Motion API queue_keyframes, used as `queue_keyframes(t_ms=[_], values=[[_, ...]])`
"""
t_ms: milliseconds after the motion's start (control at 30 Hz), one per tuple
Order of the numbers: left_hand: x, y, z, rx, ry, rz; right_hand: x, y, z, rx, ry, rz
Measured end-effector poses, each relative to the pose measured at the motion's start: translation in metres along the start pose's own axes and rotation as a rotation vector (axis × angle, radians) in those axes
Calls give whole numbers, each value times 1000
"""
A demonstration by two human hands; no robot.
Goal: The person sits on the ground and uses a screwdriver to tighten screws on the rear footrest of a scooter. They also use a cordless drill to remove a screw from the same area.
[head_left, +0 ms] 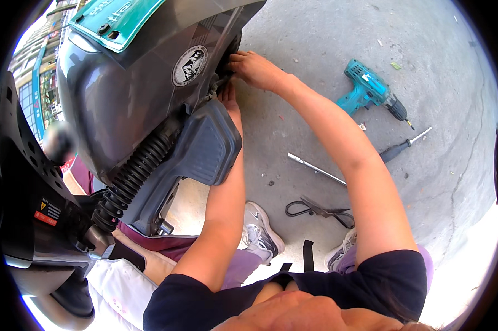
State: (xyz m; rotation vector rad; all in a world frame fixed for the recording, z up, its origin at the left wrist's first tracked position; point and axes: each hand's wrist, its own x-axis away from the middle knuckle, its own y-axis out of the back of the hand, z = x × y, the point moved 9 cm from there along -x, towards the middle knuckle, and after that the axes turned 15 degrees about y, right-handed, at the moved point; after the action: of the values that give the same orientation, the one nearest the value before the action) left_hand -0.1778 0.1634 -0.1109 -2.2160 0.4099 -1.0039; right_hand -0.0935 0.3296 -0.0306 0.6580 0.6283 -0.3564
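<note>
Both my hands reach to the lower edge of a dark grey scooter body panel point(144, 83) that carries a round black-and-white mountain sticker point(190, 65). My right hand point(252, 69) comes in from the right, its fingers bent in at the dark gap along the panel's edge; the fingertips are partly hidden. Just below it, my left hand point(230, 98) reaches up behind a black ribbed plastic guard point(207, 143). Its fingers point toward the same gap, and what they touch is hidden. Beside the guard runs a black coil spring point(133, 179).
On the concrete floor to my right lie a teal cordless drill point(370, 88), a dark-handled screwdriver point(406, 146), a metal rod point(315, 168) and black-handled scissors point(315, 208). A green plate point(116, 25) is fixed on the scooter's top. My shoes point(260, 229) are close below.
</note>
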Motion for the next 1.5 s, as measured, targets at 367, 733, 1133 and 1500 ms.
queue_keyframes(t_ms=[367,733,1133,1500], values=[[17,-22,7,60,-32,-130,6,-7,-9,-228,-115,-39],[19,-23,2,-83,-91,-127,5,1,-5,-127,-102,15],[23,-35,2,-127,-105,-53,5,5,-7,-163,-131,-24],[22,-38,2,-72,-100,-23,8,4,-7,-237,-100,-154]])
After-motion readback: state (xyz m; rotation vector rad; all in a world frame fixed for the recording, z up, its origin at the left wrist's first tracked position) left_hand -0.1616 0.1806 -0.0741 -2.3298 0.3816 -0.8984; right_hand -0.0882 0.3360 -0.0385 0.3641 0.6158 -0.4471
